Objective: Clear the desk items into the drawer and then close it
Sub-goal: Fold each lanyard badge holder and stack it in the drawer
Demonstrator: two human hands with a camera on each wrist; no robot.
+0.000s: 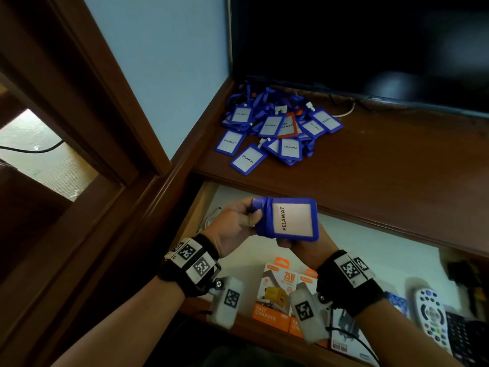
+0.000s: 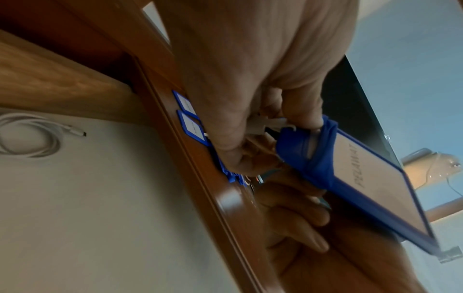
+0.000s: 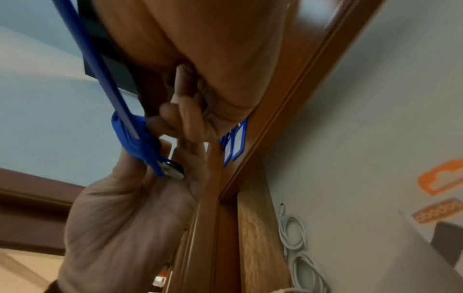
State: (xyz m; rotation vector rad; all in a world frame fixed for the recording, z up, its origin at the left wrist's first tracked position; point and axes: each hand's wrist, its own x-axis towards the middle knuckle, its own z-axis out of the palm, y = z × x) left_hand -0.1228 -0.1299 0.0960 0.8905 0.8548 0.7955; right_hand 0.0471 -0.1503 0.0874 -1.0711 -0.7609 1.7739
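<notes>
Over the open drawer [image 1: 370, 250], both hands grip one badge [image 1: 291, 219].

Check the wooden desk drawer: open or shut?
Open. The wooden desk drawer is pulled out below the desk edge, its pale lined floor exposed with orange charger boxes and a grey remote control inside.

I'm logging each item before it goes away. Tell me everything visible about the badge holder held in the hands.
The badge holder is a blue, plastic-looking frame around a pale card printed PELAWAT. Its blue lanyard is wrapped around one end, with a white clip there. It is held roughly flat, face up, above the open drawer, in front of the desk edge. The left hand grips the wrapped end; the right hand supports it from beneath.
</notes>
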